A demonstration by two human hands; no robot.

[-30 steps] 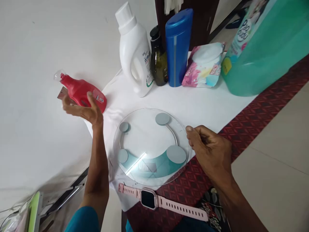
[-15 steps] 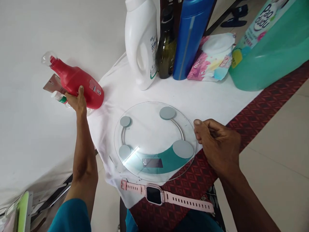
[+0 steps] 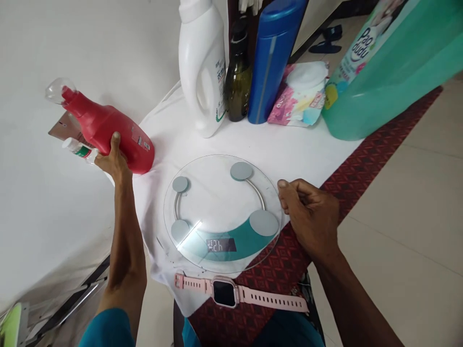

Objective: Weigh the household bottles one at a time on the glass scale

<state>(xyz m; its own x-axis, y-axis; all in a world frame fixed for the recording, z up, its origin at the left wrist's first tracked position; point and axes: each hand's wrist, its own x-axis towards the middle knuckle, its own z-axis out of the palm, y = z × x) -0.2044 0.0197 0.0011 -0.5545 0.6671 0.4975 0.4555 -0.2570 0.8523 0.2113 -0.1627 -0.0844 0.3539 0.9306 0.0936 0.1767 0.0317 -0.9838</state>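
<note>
At the left, the red bottle (image 3: 104, 126) with a clear cap leans with its neck toward the wall. My left hand (image 3: 115, 161) is closed at its handle side, the thumb lying along the red plastic; the other fingers are partly hidden. My right hand (image 3: 311, 209) is curled with nothing visible in it, close beside the right rim of the round glass scale (image 3: 213, 200). The scale lies flat on the white cloth, and digits show on its display (image 3: 221, 245). In front of it a pink-strapped smartwatch (image 3: 224, 292) is laid out face up.
Behind the scale stand a white jug (image 3: 200, 67), a dark pump bottle (image 3: 238, 82), a blue bottle (image 3: 273, 62), a colourful pouch (image 3: 300, 99) and a large green bottle (image 3: 379, 91). A small white-capped bottle (image 3: 77, 148) and a pinkish packet (image 3: 65, 129) are by the red bottle.
My left hand has gone from open fingers near the red bottle to a closed grip at its handle. My right hand has stayed curled beside the scale. The display digits have changed.
</note>
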